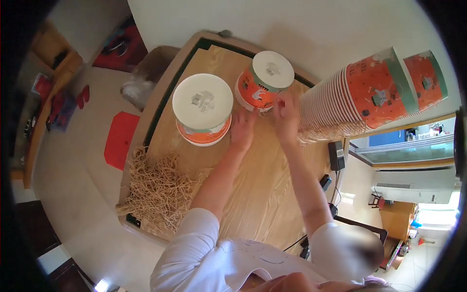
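Two orange-printed paper tubs stand upside down on the wooden table, white bases up: a near one [203,102] and a far one [262,92]. My left hand [242,129] lies between them, fingers stretched toward the far tub's lower rim. My right hand [287,114] is at that tub's right side, its fingertips pinched together close to the rim. What they pinch is too small to make out. A bit of tan twine [263,114] shows by the rim between my hands. A tangled heap of tan twine [160,187] lies at the table's left front.
A long nested stack of matching tubs [369,92] leans at the right, twine along its lower side. Black power adapters [336,155] and cables sit along the right edge. Left of the table, a red sheet [120,138] lies on the floor near a cardboard box [158,65].
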Available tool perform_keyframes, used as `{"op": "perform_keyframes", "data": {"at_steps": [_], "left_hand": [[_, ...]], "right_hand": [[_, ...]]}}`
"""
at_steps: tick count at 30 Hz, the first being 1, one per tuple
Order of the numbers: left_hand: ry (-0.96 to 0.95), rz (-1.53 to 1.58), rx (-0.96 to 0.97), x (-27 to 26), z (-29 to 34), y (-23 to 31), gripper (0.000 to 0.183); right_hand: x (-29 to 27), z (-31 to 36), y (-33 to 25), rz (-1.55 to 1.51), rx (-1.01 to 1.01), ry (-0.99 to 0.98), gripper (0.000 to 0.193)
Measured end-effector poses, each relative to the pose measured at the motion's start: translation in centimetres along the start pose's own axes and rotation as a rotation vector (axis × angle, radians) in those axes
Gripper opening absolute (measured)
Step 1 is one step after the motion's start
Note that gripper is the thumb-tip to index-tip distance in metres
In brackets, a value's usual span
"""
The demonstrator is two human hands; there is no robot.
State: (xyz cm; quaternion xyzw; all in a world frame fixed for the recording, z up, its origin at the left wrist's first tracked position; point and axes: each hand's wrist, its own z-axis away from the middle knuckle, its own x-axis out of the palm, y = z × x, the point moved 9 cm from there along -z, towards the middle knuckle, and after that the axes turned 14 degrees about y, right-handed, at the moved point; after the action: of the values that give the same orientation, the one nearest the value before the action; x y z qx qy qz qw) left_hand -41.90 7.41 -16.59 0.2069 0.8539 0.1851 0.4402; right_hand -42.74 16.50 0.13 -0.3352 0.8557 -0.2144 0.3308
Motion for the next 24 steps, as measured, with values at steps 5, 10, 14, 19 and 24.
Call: {"op": "perform_keyframes", "data": {"at_steps": [5,10,14,19,24], "left_hand": [[-0.070,0.068,-0.048,0.6,-0.1,1.0,0.053],[-0.012,0.031,-0.013,0.1,-0.2,0.7,0.056],[-0.058,0.009,-0.007,0.5,-0.1,0.9,0.051],[0.056,0.087,-0.033,-0.3,-0.6,0.5,0.048],[-0.051,0.076,-0.065,-0.2,-0.4,0.2,0.047]], "right_hand": [[2.6,6.1,9.4,0.275,0.285,-0.115,0.017],[4.6,6.3,11.0,0.301,0.254,-0.132,0.016],[4.4,5.3,9.9,0.203,0.144,-0.110,0.011],[3.7,6.3,10.0,0.086,0.277,-0.138,0.012],[1.7,6.0,7.0,0.030,0.258,-0.059,0.019]]}}
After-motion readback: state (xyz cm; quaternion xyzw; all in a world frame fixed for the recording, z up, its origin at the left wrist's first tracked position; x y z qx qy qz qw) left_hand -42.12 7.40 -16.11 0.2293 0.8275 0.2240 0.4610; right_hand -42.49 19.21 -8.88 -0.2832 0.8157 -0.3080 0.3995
